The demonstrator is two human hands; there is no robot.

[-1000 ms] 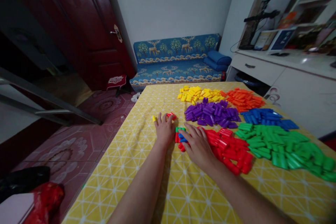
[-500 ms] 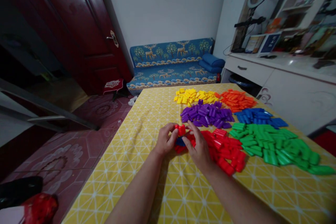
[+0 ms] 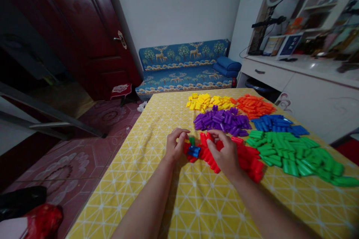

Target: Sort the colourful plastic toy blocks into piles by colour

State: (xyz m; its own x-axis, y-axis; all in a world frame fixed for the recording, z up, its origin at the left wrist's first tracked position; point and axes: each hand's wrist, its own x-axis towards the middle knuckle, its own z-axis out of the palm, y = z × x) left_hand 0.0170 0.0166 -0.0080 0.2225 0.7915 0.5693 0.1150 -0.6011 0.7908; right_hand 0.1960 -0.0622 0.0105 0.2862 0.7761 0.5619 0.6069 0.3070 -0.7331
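My right hand (image 3: pixel 224 153) pinches a red plastic building block (image 3: pixel 205 139) between thumb and fingers, just over the near pile of red blocks (image 3: pixel 246 158). My left hand (image 3: pixel 175 145) is closed, its thumb and index finger curled close together; what they grip, if anything, is hidden. Right beside its fingers sit a small green block (image 3: pixel 192 140), a glossy blue block (image 3: pixel 194 151) and an orange piece (image 3: pixel 186 147). Whether these three are joined I cannot tell.
Beyond the red pile lie purple blocks (image 3: pixel 223 121), yellow blocks (image 3: pixel 209 101) and orange blocks (image 3: pixel 254 105). Blue blocks (image 3: pixel 273 123) and green blocks (image 3: pixel 291 151) spread to the right. A patterned yellow cloth (image 3: pixel 140 179) covers the table. A blue sofa (image 3: pixel 182 67) stands behind.
My right hand has shifted right and now holds a red block over the pile. The red block between my hands has left my left fingertips, and green and blue blocks show more plainly.
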